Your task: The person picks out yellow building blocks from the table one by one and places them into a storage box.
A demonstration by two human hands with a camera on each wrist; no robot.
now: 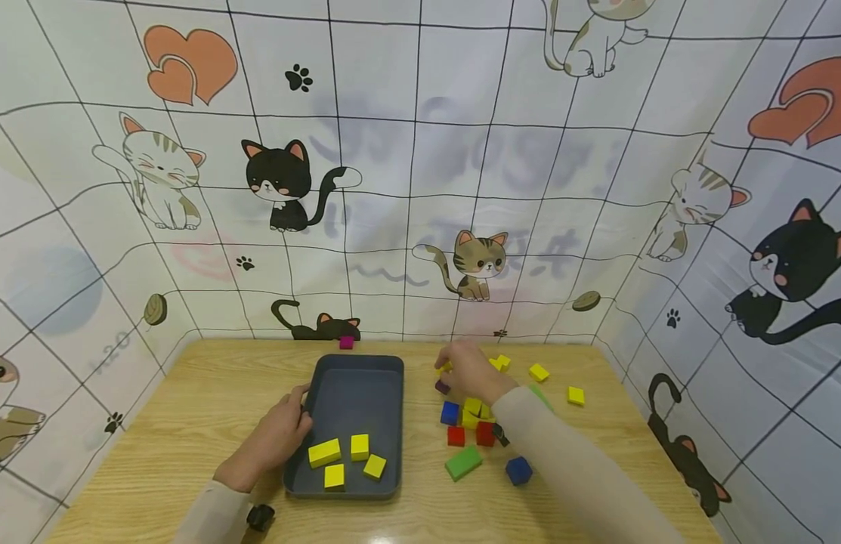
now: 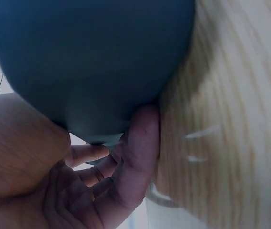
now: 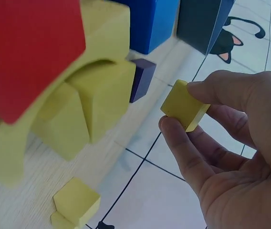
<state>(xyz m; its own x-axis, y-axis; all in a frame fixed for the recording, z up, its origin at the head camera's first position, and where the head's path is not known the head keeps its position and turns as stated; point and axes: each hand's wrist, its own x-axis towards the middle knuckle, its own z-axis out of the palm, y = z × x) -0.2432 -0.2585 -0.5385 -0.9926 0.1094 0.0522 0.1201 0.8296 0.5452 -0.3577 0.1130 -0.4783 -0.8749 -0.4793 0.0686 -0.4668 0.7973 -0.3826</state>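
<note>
In the head view my right hand (image 1: 473, 370) reaches over the far part of the loose blocks. Its thumb and fingers pinch a small yellow block (image 3: 185, 106), clear in the right wrist view and held off the table. My left hand (image 1: 279, 429) grips the left side of a dark grey tray (image 1: 355, 393); the left wrist view shows fingers against the tray's outer wall. Several yellow blocks (image 1: 334, 477) lie inside the tray's near end. Close to the right hand sit a purple block (image 1: 442, 387) and a blue block (image 1: 450, 413).
Right of the tray are red blocks (image 1: 456, 436), a green block (image 1: 464, 462), another blue block (image 1: 518, 471) and scattered yellow blocks (image 1: 576, 396). A magenta block (image 1: 347, 343) stands at the table's back edge. Cat-print cloth (image 1: 386, 189) walls the table in.
</note>
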